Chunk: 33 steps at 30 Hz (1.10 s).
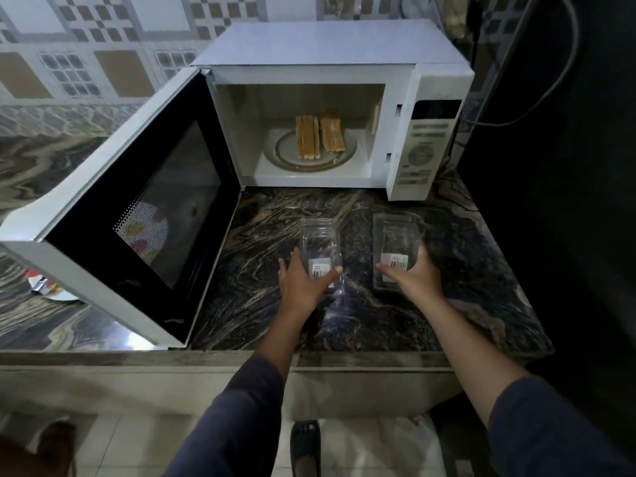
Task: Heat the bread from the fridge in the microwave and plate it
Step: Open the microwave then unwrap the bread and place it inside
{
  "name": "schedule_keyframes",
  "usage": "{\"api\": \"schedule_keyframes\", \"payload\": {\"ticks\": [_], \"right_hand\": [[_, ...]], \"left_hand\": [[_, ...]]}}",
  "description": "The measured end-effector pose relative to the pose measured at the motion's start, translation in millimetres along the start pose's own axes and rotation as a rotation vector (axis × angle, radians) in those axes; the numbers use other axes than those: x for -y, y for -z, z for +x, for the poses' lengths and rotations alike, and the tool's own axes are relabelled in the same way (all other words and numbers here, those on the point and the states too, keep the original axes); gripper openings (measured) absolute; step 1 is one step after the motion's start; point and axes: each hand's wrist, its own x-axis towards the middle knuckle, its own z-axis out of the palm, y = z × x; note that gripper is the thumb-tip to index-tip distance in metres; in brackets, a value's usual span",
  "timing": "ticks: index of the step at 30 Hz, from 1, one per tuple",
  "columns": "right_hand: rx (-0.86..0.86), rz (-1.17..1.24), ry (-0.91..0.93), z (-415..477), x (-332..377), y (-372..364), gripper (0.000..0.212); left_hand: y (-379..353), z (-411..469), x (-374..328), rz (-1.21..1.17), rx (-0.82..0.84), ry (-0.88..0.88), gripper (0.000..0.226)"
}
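Bread (318,136) stands inside the open microwave (330,46) at twelve o'clock.
On the bench (447,321) at six o'clock, left hand (303,282) clasps a clear tray (320,242); right hand (414,275), apart at its three o'clock, clasps a second tray (395,235).

Place: home kitchen.
Evidence: microwave (330,43) at 12 o'clock on marble counter (378,321); patterned wall tiles (86,63) at 10 o'clock.

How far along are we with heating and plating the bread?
Done: the bread lies on the microwave turntable. In hand: the left hand holds the left clear pack, the right hand the right clear pack, both empty on the counter. Left: the door stands open; heating, if not yet run, and plating remain.
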Motion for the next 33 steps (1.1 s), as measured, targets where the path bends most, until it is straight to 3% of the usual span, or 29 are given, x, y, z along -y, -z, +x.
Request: {"api": "schedule_keyframes", "payload": {"ticks": [4,7,15,19,21,25,33], "right_hand": [[-0.049,0.053,0.030,-4.9,3.9,-0.5,0.089],[-0.084,0.058,0.053,-14.2,1.6,-1.7,0.092],[-0.099,0.188,0.086,-45.6,-8.7,4.0,0.083],[-0.107,0.302,0.123,-57.7,0.5,18.5,0.080],[-0.144,0.344,0.176,-61.2,12.6,31.1,0.079],[-0.207,0.452,0.293,-60.4,49.9,60.9,0.080],[-0.248,0.573,0.460,-14.3,151.2,115.4,0.080]], "left_hand": [[-3.7,-0.9,0.5,-0.162,-0.033,-0.025,0.115],[-2.2,-9.4,-2.5,-0.182,-0.023,-0.095,0.104],[-2.0,-36.2,-7.2,-0.300,-0.047,-0.133,0.107],[6.9,-47.6,-20.3,-0.436,-0.089,-0.198,0.098],[13.3,-49.7,-33.7,-0.489,-0.104,-0.252,0.084],[33.8,-42.7,-75.5,-0.531,-0.104,-0.337,0.077],[86.8,15.1,-173.5,-0.495,-0.170,-0.533,0.101]]}}
